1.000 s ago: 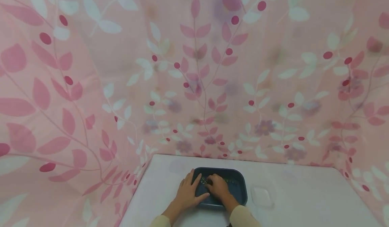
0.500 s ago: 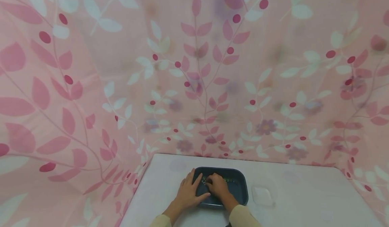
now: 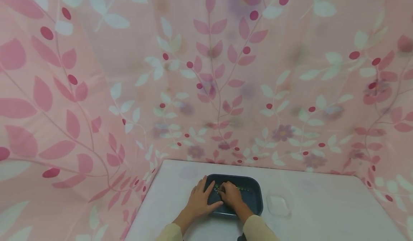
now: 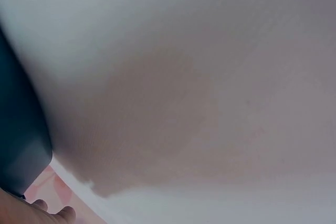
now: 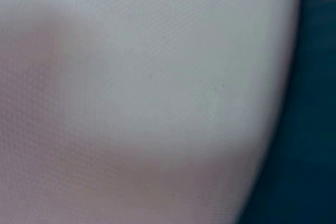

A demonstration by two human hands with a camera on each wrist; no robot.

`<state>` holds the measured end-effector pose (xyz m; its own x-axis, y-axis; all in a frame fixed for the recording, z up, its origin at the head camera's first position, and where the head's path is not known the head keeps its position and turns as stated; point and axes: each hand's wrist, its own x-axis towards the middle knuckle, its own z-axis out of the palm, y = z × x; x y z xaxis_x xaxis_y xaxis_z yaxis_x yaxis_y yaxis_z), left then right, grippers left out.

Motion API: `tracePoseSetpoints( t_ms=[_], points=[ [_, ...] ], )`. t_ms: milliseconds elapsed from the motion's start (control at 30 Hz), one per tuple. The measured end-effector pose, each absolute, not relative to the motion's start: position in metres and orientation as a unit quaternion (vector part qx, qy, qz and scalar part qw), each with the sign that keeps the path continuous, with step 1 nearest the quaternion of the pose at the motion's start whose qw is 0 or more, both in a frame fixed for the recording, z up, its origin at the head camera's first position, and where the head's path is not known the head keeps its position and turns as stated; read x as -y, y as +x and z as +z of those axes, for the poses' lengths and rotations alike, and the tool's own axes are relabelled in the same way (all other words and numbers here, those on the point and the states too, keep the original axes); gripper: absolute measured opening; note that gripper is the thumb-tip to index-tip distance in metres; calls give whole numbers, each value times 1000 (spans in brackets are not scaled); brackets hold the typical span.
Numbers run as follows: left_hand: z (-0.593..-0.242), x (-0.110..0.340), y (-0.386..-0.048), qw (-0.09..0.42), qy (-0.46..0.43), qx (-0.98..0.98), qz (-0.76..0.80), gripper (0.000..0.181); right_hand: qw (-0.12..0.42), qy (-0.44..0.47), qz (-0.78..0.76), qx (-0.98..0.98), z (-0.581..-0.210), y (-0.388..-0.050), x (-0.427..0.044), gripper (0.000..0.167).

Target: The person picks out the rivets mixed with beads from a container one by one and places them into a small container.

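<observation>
A dark blue rectangular tray holds small green and yellow bead-like pieces. My left hand spreads its fingers over the tray's left side, the thumb reaching across the front left corner. Inside the tray, my right hand has curled fingers that pinch at the small pieces near the left half; its fingertips are partly hidden. The left wrist view shows the tray's wall and some fingers at lower left. In the right wrist view the tray's wall fills the right edge.
A clear, shallow plastic container lies on the white table to the right of the tray. Pink leaf-patterned fabric stands behind and beside the table. A small dark object shows at the bottom edge by the right sleeve.
The head view has shifted slightly, so the tray appears a little higher. My right fingers have moved slightly among the small pieces; my left hand stays spread at the tray's left side.
</observation>
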<state>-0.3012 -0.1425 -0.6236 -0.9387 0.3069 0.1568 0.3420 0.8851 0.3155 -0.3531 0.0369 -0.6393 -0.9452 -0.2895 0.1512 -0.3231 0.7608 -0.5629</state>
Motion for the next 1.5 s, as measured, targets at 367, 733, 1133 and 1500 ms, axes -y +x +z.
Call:
tracePoseSetpoints(
  t_ms=[367, 733, 1133, 1500],
  points=[
    [-626, 142, -299, 48, -164, 970, -171, 91, 5, 154, 323, 934, -638, -348, -36, 9],
    [-625, 141, -304, 64, -171, 970, -162, 92, 24, 154, 409, 899, -629, -352, -43, 6],
    [-626, 143, -302, 72, -169, 967, -175, 94, 72, 174, 455, 871, -617, -351, -50, 9],
    [-627, 142, -303, 40, -154, 971, -181, 96, 47, 189, 476, 858, -589, -350, -66, 8]
  ],
)
